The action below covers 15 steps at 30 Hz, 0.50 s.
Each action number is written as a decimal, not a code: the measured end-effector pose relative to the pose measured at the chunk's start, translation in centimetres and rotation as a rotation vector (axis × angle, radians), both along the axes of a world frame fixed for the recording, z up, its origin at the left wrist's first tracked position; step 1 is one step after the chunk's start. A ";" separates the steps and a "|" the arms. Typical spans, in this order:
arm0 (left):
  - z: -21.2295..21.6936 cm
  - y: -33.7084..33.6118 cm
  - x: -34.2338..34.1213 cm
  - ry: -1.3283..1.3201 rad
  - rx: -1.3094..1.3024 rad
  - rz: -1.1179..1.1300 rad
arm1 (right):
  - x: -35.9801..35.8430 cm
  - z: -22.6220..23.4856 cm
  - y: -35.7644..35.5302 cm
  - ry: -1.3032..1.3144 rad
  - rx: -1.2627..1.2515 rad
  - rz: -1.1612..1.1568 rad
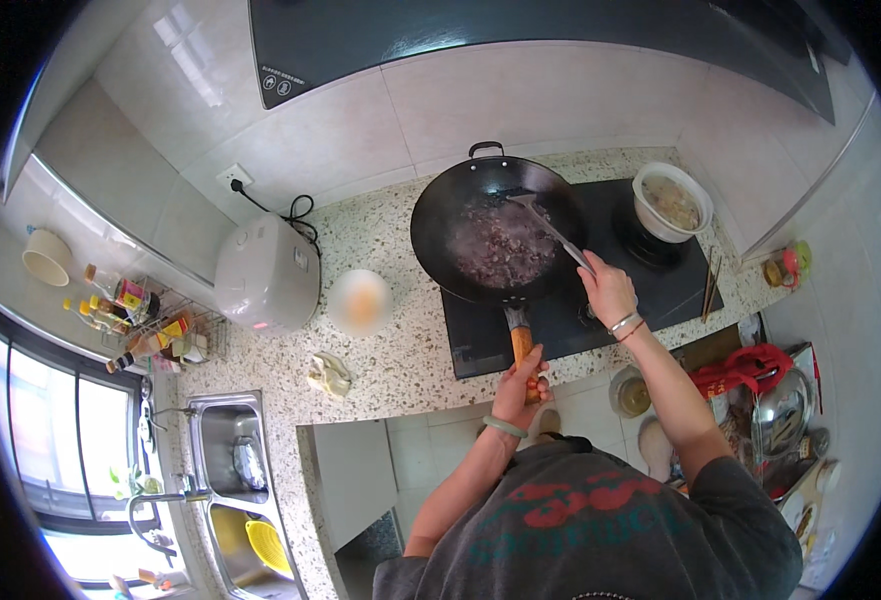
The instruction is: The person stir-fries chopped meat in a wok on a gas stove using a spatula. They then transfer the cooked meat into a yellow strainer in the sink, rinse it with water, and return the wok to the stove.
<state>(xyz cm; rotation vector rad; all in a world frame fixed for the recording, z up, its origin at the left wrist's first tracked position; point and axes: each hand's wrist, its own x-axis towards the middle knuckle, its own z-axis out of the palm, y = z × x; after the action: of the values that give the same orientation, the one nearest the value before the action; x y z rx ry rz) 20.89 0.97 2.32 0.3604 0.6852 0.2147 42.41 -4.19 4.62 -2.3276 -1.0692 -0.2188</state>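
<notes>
A black wok (pixel 430 225) with a wooden handle sits over the left part of the dark cooktop (pixel 480 350). Small dark reddish-brown pieces of food (pixel 500 245) cover its bottom, with some steam over them. My left hand (pixel 522 388) is closed round the wooden handle at the near side. In my right hand (pixel 610 297) is the handle end of a metal spatula (pixel 557 235). The spatula's blade rests at the far right of the food, inside the wok.
A white pot (pixel 643 212) of pale food stands on the cooktop's right, with chopsticks (pixel 710 285) nearby. Leftward are a blurred white bowl (pixel 358 303), a crumpled cloth (pixel 328 374), a rice cooker (pixel 268 270), bottles (pixel 145 340) and a double sink (pixel 200 430). A range hood (pixel 550 30) hangs above.
</notes>
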 end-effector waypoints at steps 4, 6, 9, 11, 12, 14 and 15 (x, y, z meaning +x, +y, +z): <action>-0.1 -0.1 -0.1 0.000 -0.010 0.007 | -0.7 -0.8 -2.4 0.171 0.185 0.083; -0.4 0.0 -0.1 0.002 -0.014 0.013 | -1.1 0.1 -3.8 0.271 0.170 0.040; -0.4 0.0 -0.1 0.008 -0.026 0.023 | -1.3 1.5 -4.9 0.286 0.120 -0.045; 0.2 0.0 0.1 0.015 -0.021 0.049 | -1.1 1.4 -5.0 0.288 0.123 -0.059; 0.3 0.0 0.2 0.011 -0.018 0.042 | -0.9 0.2 -5.3 0.197 0.132 -0.053; 0.2 0.0 0.2 0.007 -0.015 0.037 | -1.5 -0.4 -5.6 0.250 0.148 -0.017; 0.2 0.0 0.2 0.002 -0.013 0.033 | -1.7 -0.5 -5.8 0.276 0.156 0.001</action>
<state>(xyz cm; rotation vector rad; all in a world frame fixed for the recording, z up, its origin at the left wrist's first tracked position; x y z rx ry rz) 21.06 0.96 2.52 0.3368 0.6947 0.2414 40.71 -9.96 4.14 -2.1422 -0.8841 0.0204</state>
